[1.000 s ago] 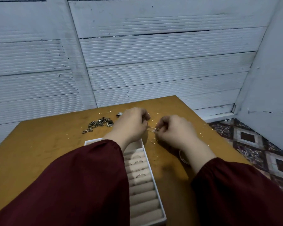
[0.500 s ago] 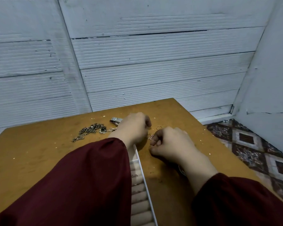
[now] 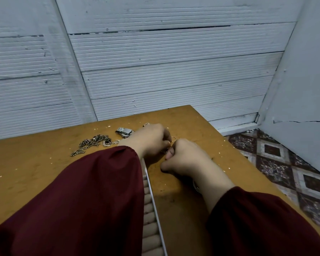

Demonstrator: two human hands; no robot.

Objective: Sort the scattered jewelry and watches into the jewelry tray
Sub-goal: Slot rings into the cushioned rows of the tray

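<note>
Both curled tight: L hand (image 3: 151, 141) & R hand (image 3: 185, 158) pinch small gold ring (image 3: 173, 139) btwn them.

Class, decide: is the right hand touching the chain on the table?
Apart. Head view: the left hand lies between the chain and the right hand.

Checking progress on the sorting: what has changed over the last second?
The left hand and right hand have drawn together until they nearly touch, both still pinching the small gold ring. Nothing was let go. The chain, watch and jewelry tray lie where they were.
</note>
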